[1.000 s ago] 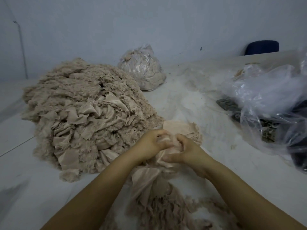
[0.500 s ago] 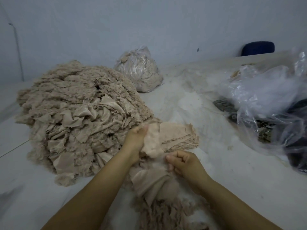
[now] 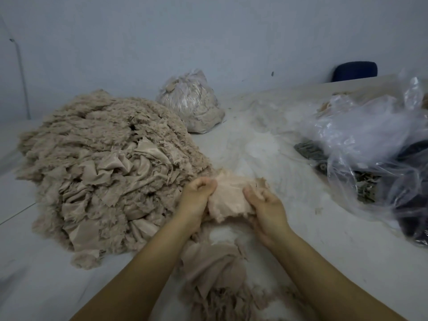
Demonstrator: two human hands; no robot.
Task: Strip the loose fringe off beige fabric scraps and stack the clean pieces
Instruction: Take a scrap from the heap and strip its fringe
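A beige fabric scrap [image 3: 228,199] with fuzzy edges is stretched between my two hands at the middle of the table. My left hand [image 3: 196,198] grips its left edge with curled fingers. My right hand [image 3: 266,206] pinches its right edge. A big heap of fringed beige scraps [image 3: 99,172] rises on the left, touching my left hand's side. Behind the held scrap the corner of a small stack of pieces [image 3: 261,181] shows. Loose scraps and fringe [image 3: 215,281] lie on the table between my forearms.
A clear plastic bag stuffed with beige fluff [image 3: 191,103] sits at the back by the wall. Crumpled clear plastic bags [image 3: 375,144] over dark items fill the right side. A dark blue chair back [image 3: 355,70] stands behind the white table [image 3: 266,140].
My left hand came down from the raised tuft and my right hand moved up. Both now hold one scrap spread flat between them.
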